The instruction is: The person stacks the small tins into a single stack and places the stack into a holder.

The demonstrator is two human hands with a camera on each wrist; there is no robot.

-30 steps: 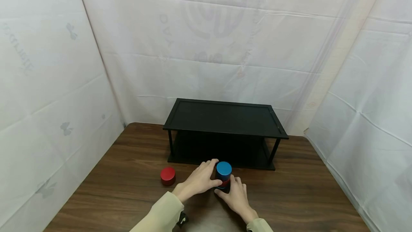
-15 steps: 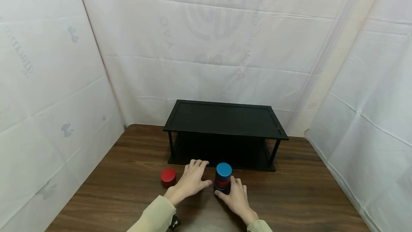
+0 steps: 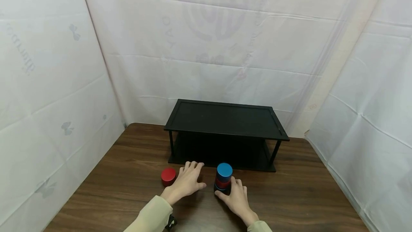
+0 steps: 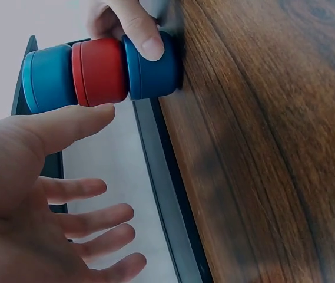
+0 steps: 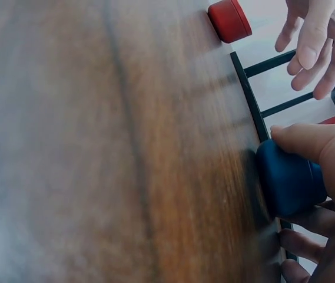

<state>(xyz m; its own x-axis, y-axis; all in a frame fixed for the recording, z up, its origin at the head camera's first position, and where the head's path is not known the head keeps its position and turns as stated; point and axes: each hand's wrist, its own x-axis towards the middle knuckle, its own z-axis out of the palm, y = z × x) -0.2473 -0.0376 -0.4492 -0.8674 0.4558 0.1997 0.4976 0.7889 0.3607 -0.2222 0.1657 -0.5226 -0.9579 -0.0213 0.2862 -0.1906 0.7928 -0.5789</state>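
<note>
Three round lidded tins stand stacked on the table in front of the rack: a blue tin [image 4: 49, 76] on top, a red tin [image 4: 100, 71] in the middle and another blue tin [image 5: 288, 180] at the bottom. My right hand [image 3: 236, 198] grips the bottom blue tin, thumb on the near side and fingers round the other. To the left of the stack my left hand [image 3: 186, 183] hovers with spread fingers, holding nothing. A separate red tin [image 3: 168, 177] sits on the table just left of that hand.
A black two-tier rack [image 3: 225, 117] stands at the back of the wooden table [image 3: 289, 189], its front edge close behind the stack. White fabric sheets [image 3: 206, 46] hang behind and on both sides.
My left hand has let go of the stack and drawn away to the left, toward the lone red tin. My right hand stays on the bottom tin.
</note>
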